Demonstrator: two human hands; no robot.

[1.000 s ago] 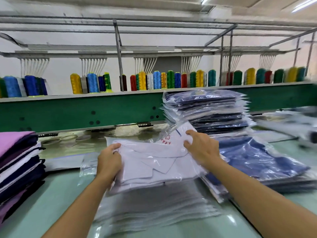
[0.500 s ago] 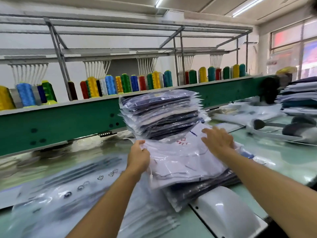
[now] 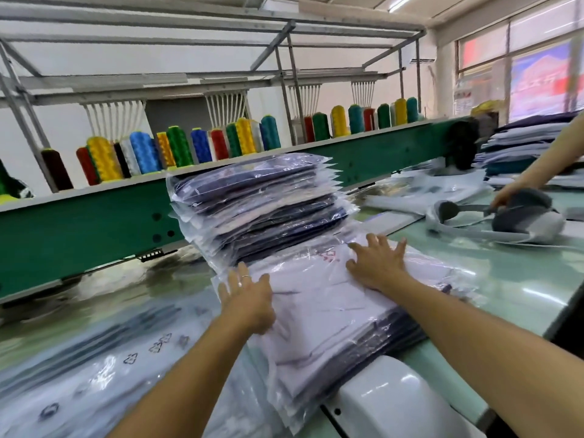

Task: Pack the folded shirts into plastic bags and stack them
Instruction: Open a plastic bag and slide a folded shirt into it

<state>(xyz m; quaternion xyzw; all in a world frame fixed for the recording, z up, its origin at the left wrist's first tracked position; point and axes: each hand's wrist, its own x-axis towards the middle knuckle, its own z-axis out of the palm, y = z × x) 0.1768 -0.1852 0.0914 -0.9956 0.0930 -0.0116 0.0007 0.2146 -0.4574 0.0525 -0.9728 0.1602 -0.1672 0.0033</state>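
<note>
Saw a pale green table (image 3: 521, 279). Found a tall stack of bagged shirts (image 3: 259, 200) toward its far edge, and a lower stack (image 3: 388, 339) just in front, reaching toward the near edge. Spotted loose empty plastic bags (image 3: 110, 368) spread toward the left edge. Noted a bagged white shirt (image 3: 316, 320) lying on top of the lower stack. Saw the left hand (image 3: 249, 298) and right hand (image 3: 376, 267) spread flat with fingers straight, pressing on that bag and gripping nothing.
</note>
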